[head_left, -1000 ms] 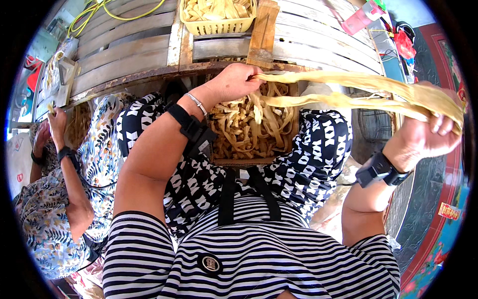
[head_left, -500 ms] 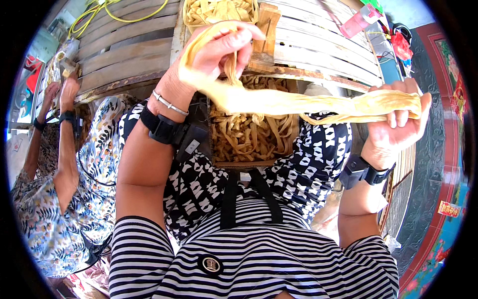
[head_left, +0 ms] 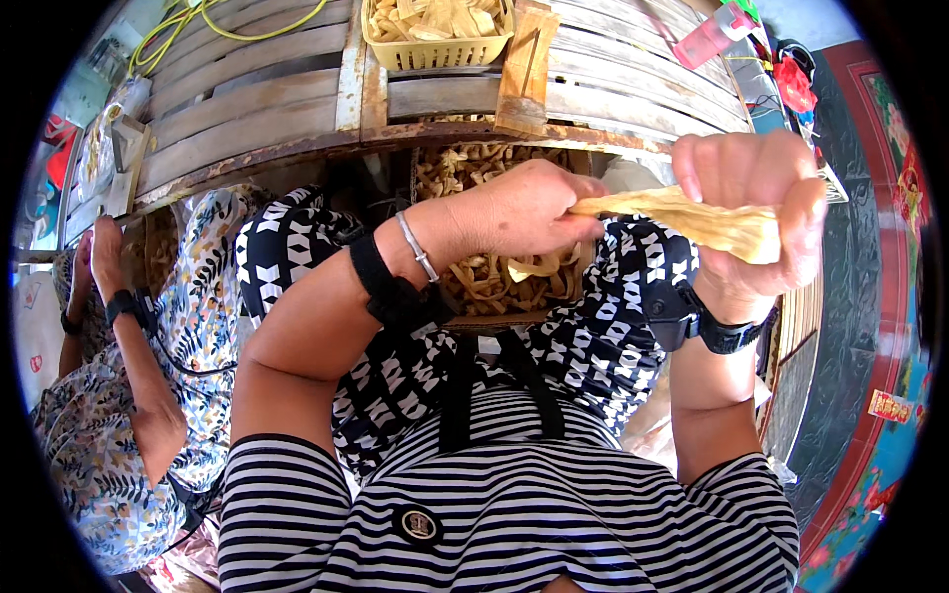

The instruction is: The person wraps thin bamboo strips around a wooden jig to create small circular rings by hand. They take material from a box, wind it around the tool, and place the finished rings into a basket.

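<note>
A bundle of soft, pale yellow fibrous strips [head_left: 682,215] stretches between my two hands, above my right thigh. My left hand [head_left: 544,206] reaches across in front of me, its fingers closed on the bundle's narrow end. At the wider, folded end, my right hand [head_left: 756,198] is curled round the strips. What exactly the strips are, I cannot tell. Below my left forearm a cardboard box [head_left: 494,321] sits between my knees, filled with curled yellow-brown strips [head_left: 509,287]. My left hand and arm hide part of it.
Ahead stands a slatted wooden table [head_left: 247,109]. On it are a yellow plastic basket [head_left: 435,54] of flat pale pieces, a wooden block [head_left: 524,74] at the edge, a yellow cord [head_left: 262,35] and a pink bottle [head_left: 714,38]. A co-worker's hand [head_left: 107,252] is at the far left.
My left hand has come down and right from near the basket, toward my right hand. The long stretched bundle is now gathered shorter, and my right hand has moved slightly left. The co-worker's hands have dropped lower.
</note>
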Demonstrator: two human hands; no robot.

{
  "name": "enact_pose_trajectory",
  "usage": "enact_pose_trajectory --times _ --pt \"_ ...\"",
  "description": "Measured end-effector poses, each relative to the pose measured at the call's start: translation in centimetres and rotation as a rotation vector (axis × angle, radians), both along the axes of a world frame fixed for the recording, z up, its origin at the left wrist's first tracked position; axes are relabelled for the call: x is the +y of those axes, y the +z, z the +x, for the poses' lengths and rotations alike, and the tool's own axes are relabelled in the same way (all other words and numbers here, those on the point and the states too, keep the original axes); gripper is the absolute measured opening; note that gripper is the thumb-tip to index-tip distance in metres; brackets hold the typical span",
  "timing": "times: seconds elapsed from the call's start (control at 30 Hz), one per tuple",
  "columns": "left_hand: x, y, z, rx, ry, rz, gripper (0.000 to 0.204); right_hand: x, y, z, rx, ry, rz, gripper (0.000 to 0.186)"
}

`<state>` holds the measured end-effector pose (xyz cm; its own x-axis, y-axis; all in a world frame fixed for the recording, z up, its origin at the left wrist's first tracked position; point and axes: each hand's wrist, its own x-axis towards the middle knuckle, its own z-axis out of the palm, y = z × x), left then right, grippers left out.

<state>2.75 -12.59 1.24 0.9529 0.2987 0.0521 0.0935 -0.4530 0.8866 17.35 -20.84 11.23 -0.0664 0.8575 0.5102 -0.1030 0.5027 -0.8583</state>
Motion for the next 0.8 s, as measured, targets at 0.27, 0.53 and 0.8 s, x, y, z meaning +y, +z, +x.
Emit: enact_pose_trajectory --times 0.27,0.53,0.8 --pt "4.3 -1.6 -2.6 -0.243 0.132 -0.286 0.040 -1.7 4.6 4.3 0.370 0.283 0.151 0.036" --pt "4.7 -4.6 -1.4 0.008 0.259 0.207 0.026 -2.5 3.9 3.0 0.361 0.066 0.278 0.043" --pt "5.2 -4.7 -1.6 0.321 0.417 0.487 0.026 -2.5 4.2 2.8 -0.145 -0.390 0.398 0.040"
